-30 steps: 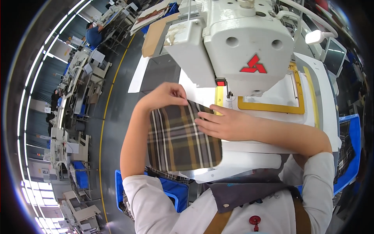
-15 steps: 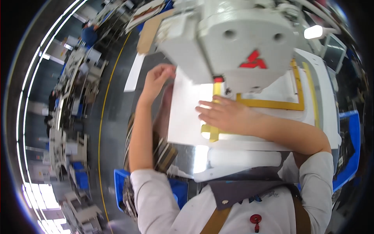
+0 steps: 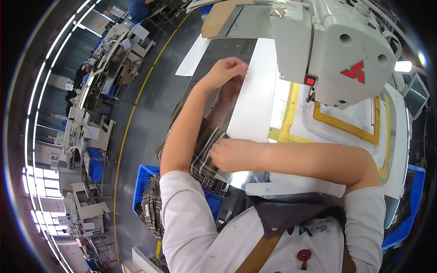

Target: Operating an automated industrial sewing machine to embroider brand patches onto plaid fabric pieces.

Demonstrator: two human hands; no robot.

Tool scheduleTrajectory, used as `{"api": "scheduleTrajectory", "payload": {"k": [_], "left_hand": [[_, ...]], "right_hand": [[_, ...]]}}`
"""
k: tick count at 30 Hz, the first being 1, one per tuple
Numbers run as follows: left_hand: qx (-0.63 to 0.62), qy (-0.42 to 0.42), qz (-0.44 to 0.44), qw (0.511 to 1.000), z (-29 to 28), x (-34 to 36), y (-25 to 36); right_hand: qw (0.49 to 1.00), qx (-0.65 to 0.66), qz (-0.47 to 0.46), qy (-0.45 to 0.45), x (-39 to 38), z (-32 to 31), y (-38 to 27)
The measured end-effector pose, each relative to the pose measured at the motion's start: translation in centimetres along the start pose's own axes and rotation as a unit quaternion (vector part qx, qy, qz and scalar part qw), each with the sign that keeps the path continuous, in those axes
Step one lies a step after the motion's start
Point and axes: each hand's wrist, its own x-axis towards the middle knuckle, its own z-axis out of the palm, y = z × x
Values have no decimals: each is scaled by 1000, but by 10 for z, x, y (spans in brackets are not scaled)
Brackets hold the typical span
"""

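My right hand reaches across my front to the left. Its fingers are closed at the edge of a dark plaid cloth with light stripes, which hangs past the near left side of the table. Farther off, my left hand is raised above the glossy table surface, fingers curled together by the edge of a white panel. Whatever those fingers hold, if anything, is hidden. Right of both hands stands a white sewing machine head, over a white template with yellow tape and a yellow frame.
A blue bin with more plaid cloth is below my left arm. Another blue bin stands at the right. A brown board and a white strip lie at the far left. Rows of workstations line the aisle.
My view has swung left. My right hand has left the yellow-taped template and come to the plaid cloth. The left hand stays raised, its fingers curled.
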Motion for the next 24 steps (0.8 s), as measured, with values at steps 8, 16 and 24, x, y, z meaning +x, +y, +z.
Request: {"api": "scheduleTrajectory", "payload": {"k": [8, 16, 24], "left_hand": [[337, -167, -47, 925, 37, -70, 43], [147, -116, -80, 979, 40, -14, 43], [394, -38, 174, 902, 87, 37, 20]], "right_hand": [[992, -57, 114, 9, -84, -30, 68], [989, -23, 139, 38, -109, -51, 42], [943, -6, 304, -134, -151, -96, 3]]}}
